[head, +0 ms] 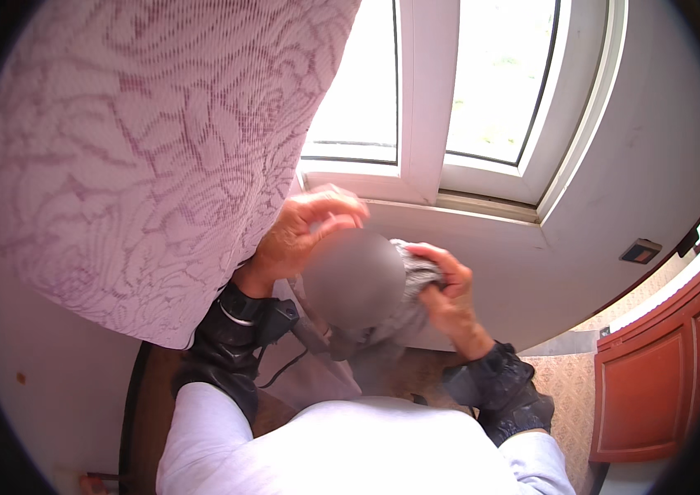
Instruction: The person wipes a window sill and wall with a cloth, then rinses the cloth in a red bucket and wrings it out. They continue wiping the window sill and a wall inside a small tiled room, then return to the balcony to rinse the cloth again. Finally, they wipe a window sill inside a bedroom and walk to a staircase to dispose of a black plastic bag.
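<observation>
My right hand (452,297) grips a bunched grey cloth (421,269), fingers over its upper edge and thumb below. My left hand (300,232) is raised beside the curtain's edge, near the bottom of the window frame. Its fingers are bent and motion-blurred, so whether they pinch anything is unclear. The pink patterned curtain (158,161) hangs to the left of that hand. A round grey blur covers the area between my hands and hides part of the cloth. Black sleeve covers (226,352) wrap both forearms.
A white-framed window (427,105) stands ahead, above a pale wall (486,272). A wall switch or socket (641,250) is at the right. Farther right stands a reddish-brown wooden cabinet (647,396). Patterned flooring (563,396) shows beside it.
</observation>
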Demonstrator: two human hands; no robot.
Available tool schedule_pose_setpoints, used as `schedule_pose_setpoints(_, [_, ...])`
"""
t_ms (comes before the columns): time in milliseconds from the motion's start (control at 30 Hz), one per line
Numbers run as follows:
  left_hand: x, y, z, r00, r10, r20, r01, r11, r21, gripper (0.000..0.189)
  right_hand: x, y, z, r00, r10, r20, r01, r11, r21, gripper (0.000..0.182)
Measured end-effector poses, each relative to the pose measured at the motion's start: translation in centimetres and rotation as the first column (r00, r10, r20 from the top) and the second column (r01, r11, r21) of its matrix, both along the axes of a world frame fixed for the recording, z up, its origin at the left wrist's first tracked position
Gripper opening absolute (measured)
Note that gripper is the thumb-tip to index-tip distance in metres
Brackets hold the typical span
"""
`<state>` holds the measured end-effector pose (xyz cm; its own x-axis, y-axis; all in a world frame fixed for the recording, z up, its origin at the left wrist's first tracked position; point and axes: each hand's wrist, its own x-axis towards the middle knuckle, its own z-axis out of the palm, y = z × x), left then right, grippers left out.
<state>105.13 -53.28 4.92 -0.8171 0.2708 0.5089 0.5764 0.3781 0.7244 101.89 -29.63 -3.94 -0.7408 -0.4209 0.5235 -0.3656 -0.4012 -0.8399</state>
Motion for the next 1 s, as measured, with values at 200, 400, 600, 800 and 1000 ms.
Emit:
schedule_pose_setpoints(200, [-1.5, -1.4, 0.7, 0.659, 0.257, -0.707, -0.677, 0.611, -0.410, 0.030, -2.7, 8.6, 2.5, 0.979, -0.203, 0.033, 0.201, 0.911, -0.359, 0.044])
schedule_pose_setpoints(400, [-1.6, -4.0, 0.4, 0.656, 0.172, -0.735, -0.715, 0.454, -0.532, 0.028, -3.7, 12.8, 7.6, 0.821, -0.556, -0.129, 0.471, 0.787, -0.398, 0.044])
schedule_pose_setpoints(600, [-1.2, -8.9, -0.6, 0.576, 0.267, -0.772, -0.809, 0.321, -0.493, 0.028, -6.6, 11.9, 5.4, 0.612, -0.740, -0.277, 0.696, 0.671, -0.254, 0.036])
schedule_pose_setpoints(800, [-1.1, -10.1, -0.6, 0.582, 0.269, -0.767, -0.813, 0.218, -0.540, 0.032, -12.4, 14.2, -1.0, 0.471, -0.727, -0.500, 0.822, 0.568, -0.051, 0.040])
schedule_pose_setpoints(1000, [-1.5, -10.2, -1.3, 0.667, 0.211, -0.714, -0.745, 0.176, -0.644, 0.035, -14.9, 16.7, -3.4, 0.452, -0.761, -0.466, 0.847, 0.529, -0.042, 0.042])
